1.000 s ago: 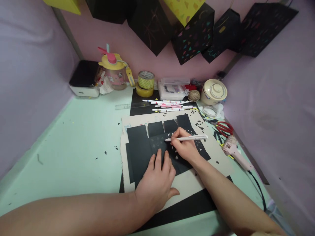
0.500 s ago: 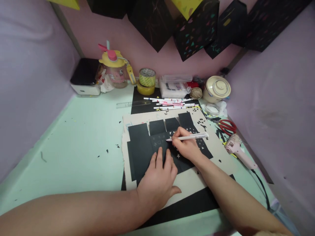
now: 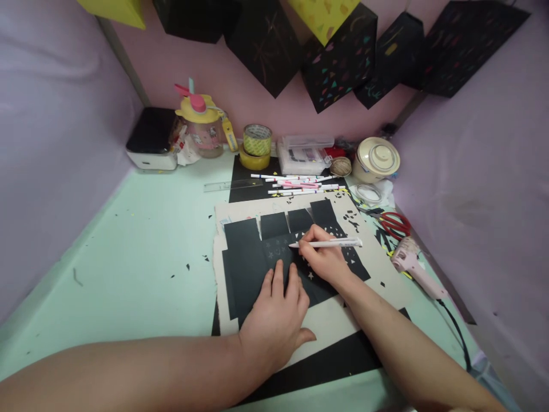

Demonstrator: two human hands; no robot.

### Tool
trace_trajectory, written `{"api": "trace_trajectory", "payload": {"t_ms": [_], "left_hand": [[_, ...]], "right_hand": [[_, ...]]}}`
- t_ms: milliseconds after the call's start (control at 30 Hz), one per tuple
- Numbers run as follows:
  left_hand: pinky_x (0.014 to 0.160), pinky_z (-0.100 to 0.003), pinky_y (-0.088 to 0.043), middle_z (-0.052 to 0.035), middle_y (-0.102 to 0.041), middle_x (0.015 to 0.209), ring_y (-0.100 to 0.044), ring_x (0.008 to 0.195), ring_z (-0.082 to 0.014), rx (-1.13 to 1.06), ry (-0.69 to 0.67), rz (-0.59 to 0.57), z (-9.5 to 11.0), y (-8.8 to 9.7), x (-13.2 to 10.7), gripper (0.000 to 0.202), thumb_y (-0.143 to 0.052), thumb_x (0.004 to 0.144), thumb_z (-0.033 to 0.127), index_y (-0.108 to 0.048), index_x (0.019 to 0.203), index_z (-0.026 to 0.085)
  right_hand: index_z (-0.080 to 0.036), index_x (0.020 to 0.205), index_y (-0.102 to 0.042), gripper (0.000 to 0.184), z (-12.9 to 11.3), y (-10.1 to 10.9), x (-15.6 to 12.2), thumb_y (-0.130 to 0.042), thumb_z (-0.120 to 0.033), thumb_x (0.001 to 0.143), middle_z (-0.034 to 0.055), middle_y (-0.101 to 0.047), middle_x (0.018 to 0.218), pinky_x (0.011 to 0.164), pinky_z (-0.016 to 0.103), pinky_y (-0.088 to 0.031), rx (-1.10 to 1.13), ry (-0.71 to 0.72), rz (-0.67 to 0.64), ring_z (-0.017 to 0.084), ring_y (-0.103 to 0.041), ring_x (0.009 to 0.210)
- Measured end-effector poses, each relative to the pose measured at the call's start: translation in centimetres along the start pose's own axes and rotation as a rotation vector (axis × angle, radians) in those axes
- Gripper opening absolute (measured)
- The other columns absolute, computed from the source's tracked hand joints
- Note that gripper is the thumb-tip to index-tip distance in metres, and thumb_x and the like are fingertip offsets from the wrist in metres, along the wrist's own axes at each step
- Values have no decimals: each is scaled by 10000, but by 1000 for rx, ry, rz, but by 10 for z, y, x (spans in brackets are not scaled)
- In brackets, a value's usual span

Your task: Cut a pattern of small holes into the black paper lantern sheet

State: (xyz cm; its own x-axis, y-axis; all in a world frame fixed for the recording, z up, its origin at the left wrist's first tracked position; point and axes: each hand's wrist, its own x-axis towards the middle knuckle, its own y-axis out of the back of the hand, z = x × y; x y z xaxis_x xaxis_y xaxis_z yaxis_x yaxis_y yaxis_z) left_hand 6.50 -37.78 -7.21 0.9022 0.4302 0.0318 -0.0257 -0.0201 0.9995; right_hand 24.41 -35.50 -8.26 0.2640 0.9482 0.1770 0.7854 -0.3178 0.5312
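My right hand [image 3: 322, 257] grips a white pen [image 3: 330, 243], its tip touching a sheet of black paper [image 3: 242, 269] with tabs along the far edge. Faint stars and a curved shape are drawn on the paper left of the tip. Small cut-out stars and triangles show in its right part, partly hidden by my right hand. Flat on the near part of the sheet lies my left hand [image 3: 277, 315], fingers stretched out and holding nothing. Under the black paper is a pale board [image 3: 317, 343] with a torn left edge.
Behind the board are white pens [image 3: 300, 186], a ruler [image 3: 218, 186], tape rolls [image 3: 257, 143], a clear plastic box [image 3: 300, 160] and a drinking bottle [image 3: 203, 129]. On the right are red-handled scissors [image 3: 394, 223], a pink glue gun [image 3: 418, 266] and a lidded cream pot [image 3: 377, 160]. Paper scraps lie about.
The camera view has tilted up slightly, so things sit a little lower in the picture. The pen in my right hand has shifted slightly on the paper; my left hand stays in place.
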Motion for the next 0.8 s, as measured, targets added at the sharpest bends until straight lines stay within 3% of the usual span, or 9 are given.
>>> {"api": "trace_trajectory", "payload": {"t_ms": [433, 800], "left_hand": [[1007, -532, -435, -244, -472, 1408, -416, 1299, -475, 5, -6, 13, 0, 0, 0, 770, -530, 812, 695, -606, 1259, 73], [1013, -540, -428, -253, -468, 1408, -400, 1307, -483, 1, -7, 2, -1, 0, 0, 781, -536, 805, 697, -604, 1261, 67]], "right_hand": [[-234, 608, -356, 239, 0, -2, 1, -529, -158, 754, -51, -496, 546, 526, 270, -342, 38, 24, 11, 125, -458, 519], [-226, 623, -430, 204, 1, 0, -2, -541, -180, 788, -39, -543, 590, 546, 274, -370, 39, 9, 9, 131, -492, 549]]}}
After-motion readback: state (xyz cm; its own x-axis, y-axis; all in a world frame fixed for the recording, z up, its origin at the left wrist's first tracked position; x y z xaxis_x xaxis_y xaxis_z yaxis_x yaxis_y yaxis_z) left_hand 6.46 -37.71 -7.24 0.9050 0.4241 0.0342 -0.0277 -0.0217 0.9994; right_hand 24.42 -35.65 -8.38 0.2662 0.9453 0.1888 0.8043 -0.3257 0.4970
